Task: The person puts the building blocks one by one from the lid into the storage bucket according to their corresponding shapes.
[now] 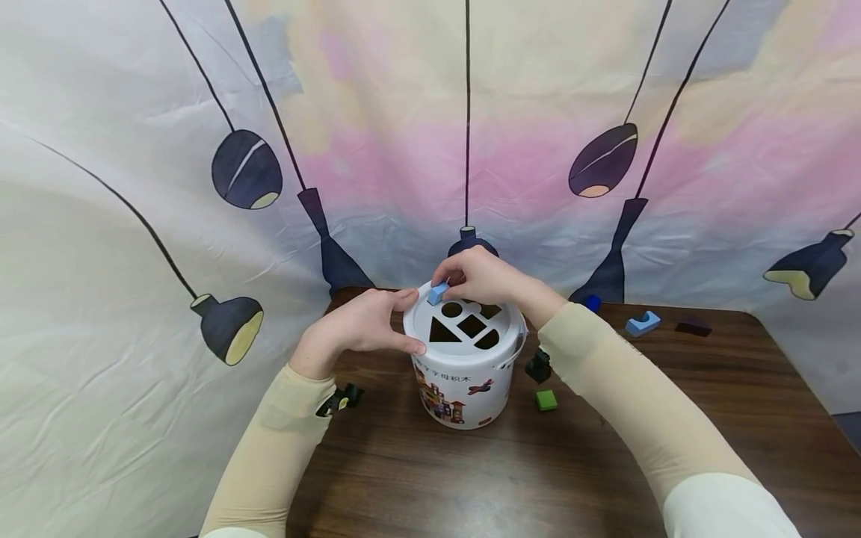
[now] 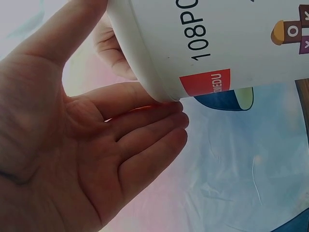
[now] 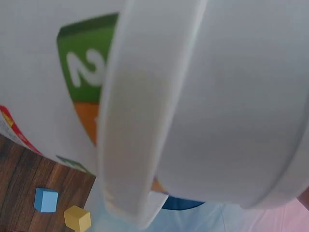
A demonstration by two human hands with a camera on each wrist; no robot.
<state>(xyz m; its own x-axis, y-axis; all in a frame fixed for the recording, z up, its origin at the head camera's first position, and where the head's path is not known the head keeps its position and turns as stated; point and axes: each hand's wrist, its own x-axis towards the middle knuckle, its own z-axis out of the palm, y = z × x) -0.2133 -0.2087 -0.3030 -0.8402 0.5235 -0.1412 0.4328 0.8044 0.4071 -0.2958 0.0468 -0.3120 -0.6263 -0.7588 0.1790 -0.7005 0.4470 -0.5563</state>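
Observation:
A white bucket (image 1: 464,400) with printed letters and block pictures stands upright on the table, its white lid (image 1: 420,317) cut with holes of several shapes. My right hand (image 1: 486,275) pinches a small light blue block (image 1: 439,292) at the lid's back left; the block covers the spot under it, so how far it sits in a hole I cannot tell. Spread thumb and fingers of my left hand (image 1: 363,321) rest at the lid's left rim. The left wrist view shows that hand (image 2: 96,145) with straight fingers against the rim. A white handle (image 3: 140,106) fills the right wrist view.
Right of the bucket lie a green block (image 1: 546,400), a dark blue block (image 1: 593,302), an arched light blue block (image 1: 643,323) and a dark brown block (image 1: 693,326). A blue cube (image 3: 46,200) and a yellow cube (image 3: 77,219) show behind. A printed cloth (image 1: 417,149) hangs at the back.

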